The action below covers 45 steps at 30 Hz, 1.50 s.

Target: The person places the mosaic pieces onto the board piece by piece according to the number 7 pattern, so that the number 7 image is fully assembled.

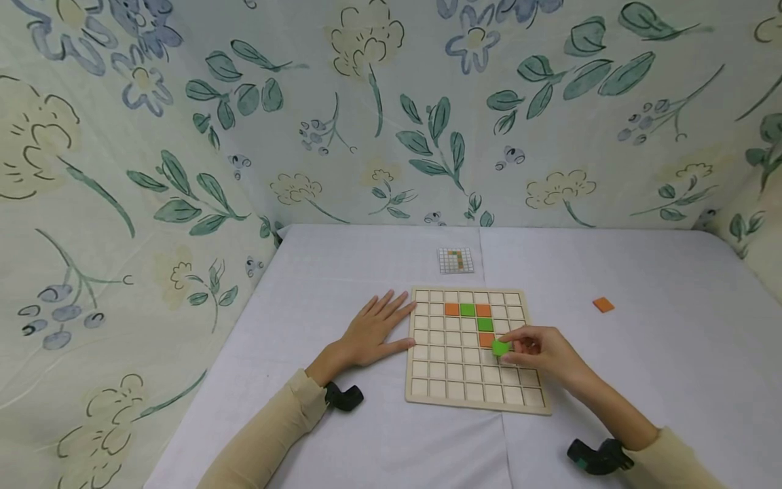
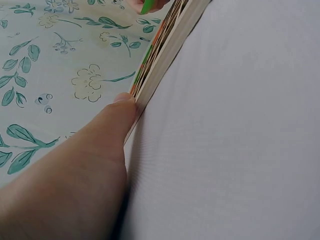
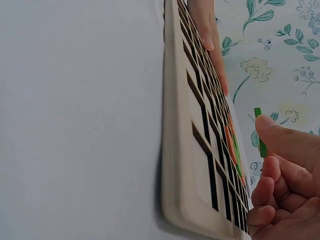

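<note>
A wooden grid board (image 1: 449, 390) lies on the white cloth. Orange and green square tiles fill some of its cells: a short row near the far side, then a column toward me, ending in an orange tile (image 1: 486, 339). My right hand (image 1: 540, 350) pinches a green square tile (image 1: 500, 348) between thumb and finger, over the board beside that orange tile. In the right wrist view the pinched tile (image 3: 260, 132) stands on edge above the grid. My left hand (image 1: 373, 333) lies flat with fingers spread, its fingertips and thumb at the board's left edge.
A small card (image 1: 455, 261) printed with a coloured grid pattern lies beyond the board. One loose orange tile (image 1: 603, 305) is on the cloth to the right. Floral fabric (image 1: 391, 136) hangs behind and at the sides. Black wrist cameras (image 1: 599, 456) sit on both wrists.
</note>
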Each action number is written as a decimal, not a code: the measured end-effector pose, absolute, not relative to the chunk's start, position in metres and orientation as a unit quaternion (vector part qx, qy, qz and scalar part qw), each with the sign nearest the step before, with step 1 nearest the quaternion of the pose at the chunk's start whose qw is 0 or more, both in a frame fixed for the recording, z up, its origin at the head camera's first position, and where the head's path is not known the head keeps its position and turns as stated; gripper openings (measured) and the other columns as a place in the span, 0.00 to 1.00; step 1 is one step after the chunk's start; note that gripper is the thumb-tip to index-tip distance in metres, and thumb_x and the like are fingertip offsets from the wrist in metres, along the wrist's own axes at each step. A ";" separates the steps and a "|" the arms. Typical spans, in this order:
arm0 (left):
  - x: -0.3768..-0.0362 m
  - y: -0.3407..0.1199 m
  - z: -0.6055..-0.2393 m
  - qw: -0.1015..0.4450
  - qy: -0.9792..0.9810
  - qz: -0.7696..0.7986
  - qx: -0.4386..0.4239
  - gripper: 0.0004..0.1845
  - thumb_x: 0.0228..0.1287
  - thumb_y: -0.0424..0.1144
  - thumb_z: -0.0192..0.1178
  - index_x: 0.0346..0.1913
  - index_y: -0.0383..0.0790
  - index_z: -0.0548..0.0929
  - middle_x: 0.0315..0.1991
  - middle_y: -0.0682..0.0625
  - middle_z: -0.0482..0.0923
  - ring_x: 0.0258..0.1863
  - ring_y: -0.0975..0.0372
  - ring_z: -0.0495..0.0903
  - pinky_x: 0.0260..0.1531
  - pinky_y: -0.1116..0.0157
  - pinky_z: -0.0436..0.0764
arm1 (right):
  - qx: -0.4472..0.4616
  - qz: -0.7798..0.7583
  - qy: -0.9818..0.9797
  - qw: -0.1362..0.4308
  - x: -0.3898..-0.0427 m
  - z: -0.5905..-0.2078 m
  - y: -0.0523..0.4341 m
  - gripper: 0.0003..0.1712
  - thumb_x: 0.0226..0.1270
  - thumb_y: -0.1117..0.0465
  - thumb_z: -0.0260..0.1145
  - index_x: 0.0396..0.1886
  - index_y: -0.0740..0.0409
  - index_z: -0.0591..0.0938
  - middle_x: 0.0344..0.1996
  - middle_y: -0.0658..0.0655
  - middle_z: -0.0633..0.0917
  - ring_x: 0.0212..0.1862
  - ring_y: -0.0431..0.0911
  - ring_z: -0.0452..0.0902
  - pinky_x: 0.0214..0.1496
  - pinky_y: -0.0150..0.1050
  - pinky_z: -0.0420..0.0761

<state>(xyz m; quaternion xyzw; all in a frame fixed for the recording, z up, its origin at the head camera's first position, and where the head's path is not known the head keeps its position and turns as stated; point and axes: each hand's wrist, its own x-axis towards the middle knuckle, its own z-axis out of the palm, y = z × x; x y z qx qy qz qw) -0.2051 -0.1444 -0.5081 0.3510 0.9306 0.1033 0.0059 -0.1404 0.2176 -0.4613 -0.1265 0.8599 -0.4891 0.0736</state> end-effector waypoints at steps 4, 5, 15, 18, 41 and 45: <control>-0.205 -0.145 -0.508 0.006 0.931 0.104 0.351 0.42 0.73 0.70 0.38 0.81 0.53 0.46 0.81 0.51 0.40 0.79 0.52 0.37 0.74 0.49 0.38 | -0.125 -0.493 0.857 0.086 -0.141 -0.463 0.212 0.18 0.56 0.64 0.78 0.45 0.69 0.86 0.25 0.53 0.76 0.28 0.41 0.69 0.27 0.30 0.71; -0.205 -0.144 -0.507 0.006 0.931 0.105 0.351 0.42 0.73 0.69 0.38 0.81 0.53 0.46 0.81 0.51 0.40 0.79 0.52 0.37 0.74 0.49 0.38 | -0.125 -0.493 0.857 0.088 -0.141 -0.463 0.211 0.18 0.56 0.64 0.78 0.45 0.69 0.86 0.25 0.53 0.76 0.28 0.41 0.69 0.27 0.30 0.71; -0.204 -0.145 -0.506 0.004 0.929 0.106 0.353 0.42 0.73 0.69 0.39 0.81 0.52 0.47 0.81 0.49 0.42 0.79 0.50 0.38 0.74 0.48 0.40 | -0.114 -0.469 0.870 0.099 -0.141 -0.466 0.202 0.18 0.56 0.64 0.78 0.45 0.67 0.87 0.25 0.52 0.75 0.29 0.42 0.69 0.27 0.30 0.70; -0.204 -0.144 -0.506 0.005 0.929 0.104 0.354 0.42 0.73 0.69 0.39 0.81 0.52 0.47 0.81 0.49 0.41 0.79 0.50 0.38 0.74 0.48 0.40 | -0.110 -0.465 0.872 0.101 -0.141 -0.467 0.201 0.18 0.55 0.65 0.78 0.45 0.68 0.87 0.25 0.52 0.75 0.29 0.43 0.69 0.27 0.30 0.70; -0.205 -0.144 -0.508 0.004 0.931 0.102 0.351 0.42 0.72 0.70 0.38 0.81 0.54 0.46 0.81 0.51 0.40 0.79 0.52 0.37 0.74 0.48 0.39 | -0.142 -0.450 0.879 0.070 -0.139 -0.471 0.198 0.16 0.53 0.69 0.79 0.42 0.67 0.86 0.24 0.51 0.74 0.26 0.40 0.65 0.25 0.30 0.66; -0.205 -0.144 -0.508 0.002 0.931 0.099 0.350 0.42 0.72 0.71 0.37 0.81 0.54 0.46 0.81 0.51 0.40 0.79 0.52 0.37 0.74 0.49 0.39 | -0.141 -0.456 0.876 0.074 -0.139 -0.470 0.198 0.16 0.53 0.69 0.78 0.42 0.67 0.86 0.24 0.51 0.74 0.26 0.40 0.65 0.25 0.29 0.66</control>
